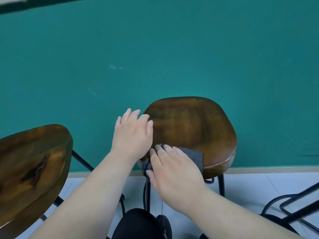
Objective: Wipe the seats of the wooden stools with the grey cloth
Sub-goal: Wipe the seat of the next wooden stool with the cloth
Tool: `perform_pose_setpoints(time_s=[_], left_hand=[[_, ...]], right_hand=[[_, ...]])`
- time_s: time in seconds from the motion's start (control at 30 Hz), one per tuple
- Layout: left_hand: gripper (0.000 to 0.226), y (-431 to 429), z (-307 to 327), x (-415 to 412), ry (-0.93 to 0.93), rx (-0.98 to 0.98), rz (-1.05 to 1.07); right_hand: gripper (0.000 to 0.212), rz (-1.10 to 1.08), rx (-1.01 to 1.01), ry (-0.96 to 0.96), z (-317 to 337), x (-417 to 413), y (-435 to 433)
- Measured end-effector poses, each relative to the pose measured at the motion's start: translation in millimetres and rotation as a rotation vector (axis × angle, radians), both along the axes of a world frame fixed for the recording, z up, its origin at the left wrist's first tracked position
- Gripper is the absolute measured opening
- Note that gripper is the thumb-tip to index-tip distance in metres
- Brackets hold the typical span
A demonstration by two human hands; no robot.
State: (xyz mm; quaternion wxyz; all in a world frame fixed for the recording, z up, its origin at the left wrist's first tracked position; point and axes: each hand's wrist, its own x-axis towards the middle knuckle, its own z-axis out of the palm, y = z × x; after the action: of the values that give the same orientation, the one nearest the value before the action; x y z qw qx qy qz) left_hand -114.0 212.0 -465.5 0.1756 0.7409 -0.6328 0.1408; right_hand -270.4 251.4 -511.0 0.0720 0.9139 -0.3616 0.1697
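Our black-clad knee [136, 223] is nearest. Our right hand [174, 171] presses flat, fingers straight, on the creased grey cloth [195, 156] at the near edge of the dark rounded wooden stool seat [193, 128]. Our left hand [133, 135] rests relaxed on its left rim. A 2nd dark wooden stool [32, 166] stands to the left.

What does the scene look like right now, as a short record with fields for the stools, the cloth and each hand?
stool being wiped: right stool, dark wooden seat, black legs
other stool: left stool, neither hand touching it
cloth: grey cloth, on the near edge of the right stool's seat, part of it hanging over the edge
right hand: flat on the grey cloth, pressing it
left hand: fingers straight, resting on the seat's left edge
background: green wall, pale floor
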Motion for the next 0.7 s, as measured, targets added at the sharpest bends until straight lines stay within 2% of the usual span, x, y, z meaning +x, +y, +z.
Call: perform_pose_setpoints(time_s=[0.17, 0.4, 0.7], left_hand=[[0.066, -9, -6, -15, 0.076, -0.01, -0.08], [0.066, -20, -19, -32, 0.201, -0.037, -0.191], [0.072, -11, -23, -37, 0.154, 0.01, -0.178]], right_hand=[[0.057, -0.009, -0.167, 0.125, -16, -13, -10], [0.053, 0.069, -0.43, 0.114, -32, -55, -26], [0.05, 0.053, -0.466, -0.036, -29, -84, -40]])
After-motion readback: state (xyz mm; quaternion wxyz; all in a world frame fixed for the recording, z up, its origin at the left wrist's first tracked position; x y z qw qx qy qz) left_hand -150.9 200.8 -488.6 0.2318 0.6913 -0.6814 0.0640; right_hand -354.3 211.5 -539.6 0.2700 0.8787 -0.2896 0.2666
